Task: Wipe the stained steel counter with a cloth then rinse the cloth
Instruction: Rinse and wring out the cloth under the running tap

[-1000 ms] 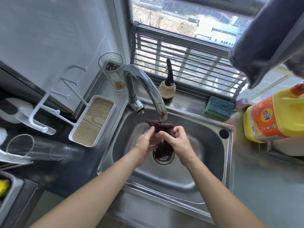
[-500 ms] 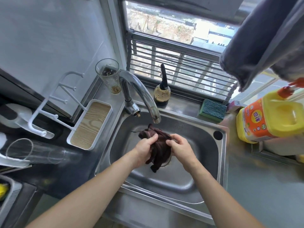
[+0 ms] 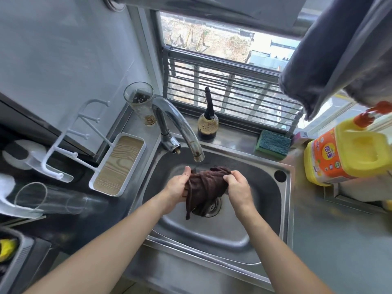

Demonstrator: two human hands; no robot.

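Bright daylight, wide-angle warp.
You get light from the window; the sink gleams, edges bend and blur.

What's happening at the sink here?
A person is holding a dark brown cloth over the steel sink, just under the tap. The left hand grips one end and the right hand the other, with the cloth bunched between them and a tail hanging down over the drain. It looks like rinsing or wringing; whether water is running is hard to tell.
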